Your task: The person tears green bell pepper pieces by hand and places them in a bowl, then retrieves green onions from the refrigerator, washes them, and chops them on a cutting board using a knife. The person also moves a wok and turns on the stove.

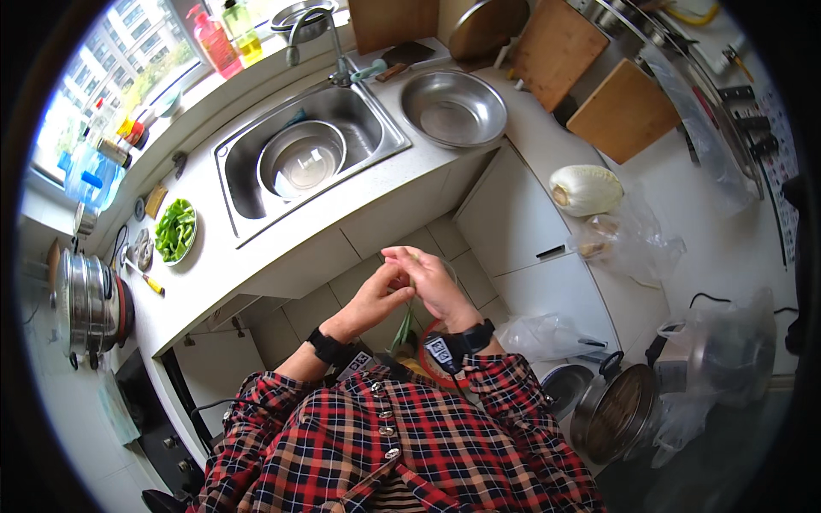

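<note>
Over the tiled floor (282, 329) in front of the white kitchen surface (256, 248), the person's two hands meet in the air. The left hand (376, 295) has its fingers bent and pinches a thin green vegetable stalk (404, 321) near the top. The right hand (428, 278) curls round the same stalk from the other side, and the fingertips of both hands touch. The stalk hangs down between the wrists, toward a round red bowl (428, 350) that sits low by the person's body and is mostly hidden. What lies in that bowl is too hidden to tell. Each wrist wears a black band, and the sleeves are red checked cloth. On the surface to the left lies a small white plate of cut green vegetable pieces (175, 229), well apart from the hands. Near the plate is a shiny steel sink (359, 128) with a round steel bowl (301, 158) inside it. Just to the right of the sink sits a wide empty-looking steel basin (453, 107). Behind the basin, two brown wooden cutting boards (590, 81) lean by the wall. On the right part of the surface lies a pale round cabbage (586, 188), and next to it is a crumpled clear plastic bag (633, 239). Down at the lower right stands a steel pot with a dark handle (616, 410).
</note>
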`<state>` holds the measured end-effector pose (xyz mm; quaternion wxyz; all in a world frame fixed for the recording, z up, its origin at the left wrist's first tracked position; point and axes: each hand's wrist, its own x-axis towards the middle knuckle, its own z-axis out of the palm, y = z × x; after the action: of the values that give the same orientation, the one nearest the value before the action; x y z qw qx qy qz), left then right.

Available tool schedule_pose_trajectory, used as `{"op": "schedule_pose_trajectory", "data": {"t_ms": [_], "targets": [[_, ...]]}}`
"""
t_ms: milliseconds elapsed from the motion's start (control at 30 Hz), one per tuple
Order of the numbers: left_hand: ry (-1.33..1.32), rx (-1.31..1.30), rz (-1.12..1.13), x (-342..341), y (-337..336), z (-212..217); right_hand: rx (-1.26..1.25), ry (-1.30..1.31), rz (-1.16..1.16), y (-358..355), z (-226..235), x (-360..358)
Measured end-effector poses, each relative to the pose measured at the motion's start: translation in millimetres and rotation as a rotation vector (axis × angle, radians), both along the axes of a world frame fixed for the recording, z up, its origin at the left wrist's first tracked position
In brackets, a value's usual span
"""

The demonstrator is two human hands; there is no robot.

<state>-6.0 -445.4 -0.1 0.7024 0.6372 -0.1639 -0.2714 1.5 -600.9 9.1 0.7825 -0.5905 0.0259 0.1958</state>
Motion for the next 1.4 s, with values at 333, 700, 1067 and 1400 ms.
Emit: {"op": "schedule_pose_trajectory", "data": {"t_ms": [333, 700, 1067, 1400], "targets": [[0.428, -0.443, 0.372, 50, 145, 13, 0.232, 0.427, 0.248, 71, 33, 49], [0.303, -0.369, 0.567, 42, 207, 14, -0.278, 0.227, 0.502, 156, 56, 57], [-0.936, 0.908, 0.293, 24, 257, 21, -0.992, -0.533, 0.62, 213, 47, 69], [-0.778, 0.745, 0.298, -1, 262, 18, -1.155, -0.974, 0.565, 243, 48, 36]]}}
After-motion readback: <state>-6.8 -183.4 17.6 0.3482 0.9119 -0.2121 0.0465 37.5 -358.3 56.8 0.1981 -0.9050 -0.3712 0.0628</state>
